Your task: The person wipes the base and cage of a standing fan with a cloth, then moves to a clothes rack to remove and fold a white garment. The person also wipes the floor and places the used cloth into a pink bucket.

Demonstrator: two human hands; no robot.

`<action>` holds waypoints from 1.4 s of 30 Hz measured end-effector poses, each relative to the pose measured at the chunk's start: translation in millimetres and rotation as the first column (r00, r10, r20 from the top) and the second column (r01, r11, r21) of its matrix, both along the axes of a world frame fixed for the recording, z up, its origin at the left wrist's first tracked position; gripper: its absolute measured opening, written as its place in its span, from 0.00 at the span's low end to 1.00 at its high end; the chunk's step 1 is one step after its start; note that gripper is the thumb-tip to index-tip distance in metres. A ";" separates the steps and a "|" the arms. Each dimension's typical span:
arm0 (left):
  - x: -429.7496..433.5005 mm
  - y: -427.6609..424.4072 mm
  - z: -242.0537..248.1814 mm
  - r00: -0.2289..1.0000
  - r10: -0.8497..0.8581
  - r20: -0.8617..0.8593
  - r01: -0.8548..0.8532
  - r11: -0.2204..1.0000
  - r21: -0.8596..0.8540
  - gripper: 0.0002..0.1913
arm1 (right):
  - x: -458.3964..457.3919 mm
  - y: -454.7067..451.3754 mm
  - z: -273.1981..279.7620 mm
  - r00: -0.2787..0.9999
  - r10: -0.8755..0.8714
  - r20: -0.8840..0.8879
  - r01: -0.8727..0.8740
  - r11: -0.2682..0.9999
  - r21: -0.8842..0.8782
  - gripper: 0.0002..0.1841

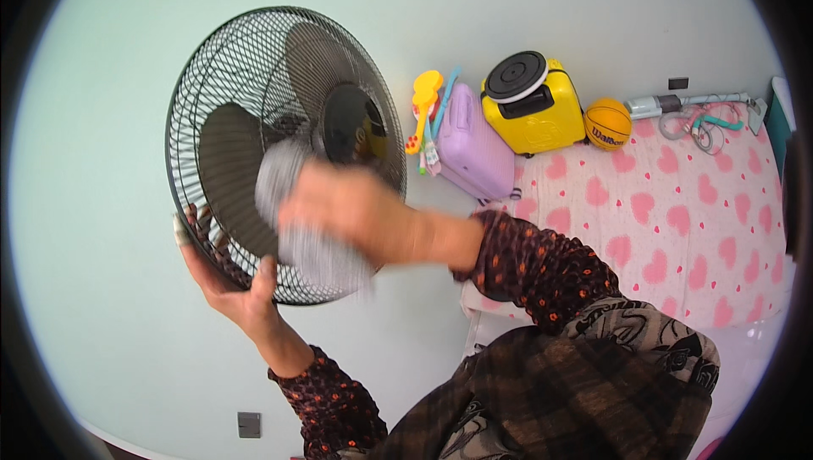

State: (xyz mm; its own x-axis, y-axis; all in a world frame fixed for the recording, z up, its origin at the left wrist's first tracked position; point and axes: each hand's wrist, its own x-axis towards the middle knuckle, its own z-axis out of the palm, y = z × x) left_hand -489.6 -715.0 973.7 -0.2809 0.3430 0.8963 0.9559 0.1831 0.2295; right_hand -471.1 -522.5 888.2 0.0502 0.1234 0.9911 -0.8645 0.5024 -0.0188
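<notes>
A round fan head point(244, 168) with a dark wire grille and dark blades faces me at the left of the view. My left hand point(238, 298) grips the lower rim of its grille, thumb in front and fingers behind. In my right hand point(356, 212) is a grey cloth point(324, 260), held against or just in front of the lower grille; whether it touches cannot be made out. Both that hand and the cloth are blurred. Part of the blades and the lower right grille is hidden behind them.
Against the pale wall point(95, 142) stand a lilac suitcase point(476, 142) and a yellow suitcase point(540, 120) with a round black disc point(517, 74) on top. A basketball point(608, 123) and a stick vacuum cleaner point(679, 104) lie on a heart-patterned bed cover point(641, 231). Toys point(425, 101) lean nearby.
</notes>
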 end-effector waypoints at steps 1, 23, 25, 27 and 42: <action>-0.6 2.4 1.9 1.000 -0.017 0.012 0.017 1.000 -0.002 0.56 | 21.3 -21.2 -4.2 0.997 0.077 -0.004 -0.076 0.996 0.053 0.17; 14.7 10.9 9.7 1.000 -0.016 0.001 0.016 0.999 -0.041 0.52 | 35.3 -28.2 -179.1 0.737 0.230 0.635 -0.326 0.945 0.036 0.19; 15.7 8.2 9.7 0.999 -0.037 -0.016 0.037 0.998 -0.045 0.52 | 51.5 3.1 -125.2 0.896 0.234 0.377 -0.186 0.970 -0.158 0.19; 12.6 6.1 5.0 1.000 -0.015 -0.009 0.014 0.999 -0.051 0.53 | 49.7 30.4 -61.2 0.990 0.051 0.130 -0.018 0.969 -0.247 0.19; 8.8 3.3 6.3 0.999 -0.031 -0.043 0.029 0.999 -0.045 0.52 | 61.1 -7.0 -100.7 0.820 0.361 0.445 -0.429 0.901 0.061 0.19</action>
State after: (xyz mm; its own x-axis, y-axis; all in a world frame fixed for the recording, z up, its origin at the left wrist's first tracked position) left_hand -480.8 -711.7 980.0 -0.2312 0.3900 0.8913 0.9700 0.1635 0.1801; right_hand -410.0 -529.5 787.6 -0.3875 -0.1092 0.9154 -0.9172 0.1455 -0.3709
